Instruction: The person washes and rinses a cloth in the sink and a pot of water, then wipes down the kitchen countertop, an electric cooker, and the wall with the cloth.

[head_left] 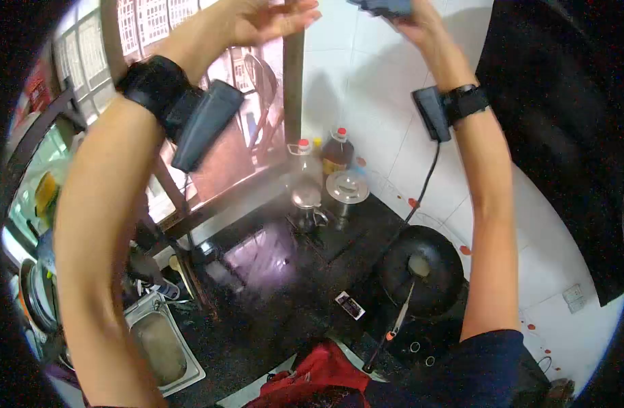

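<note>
Both my arms are raised toward the top edge of the view. My left hand (274,26) is in front of the window with its fingers stretched to the right and nothing in them. My right hand (415,28) is at the top edge, beside the white tiled wall, closed on a blue-grey object (385,7). The frame cuts that object off, so its kind cannot be made out. A dark device is strapped to each wrist.
Below stand a black wok (431,285) with a ladle (406,299) in it, a phone (350,305) on the dark counter (278,326), a lidded pot (347,187), a large bottle (338,151) and a steel sink (193,364). A barred window is at left.
</note>
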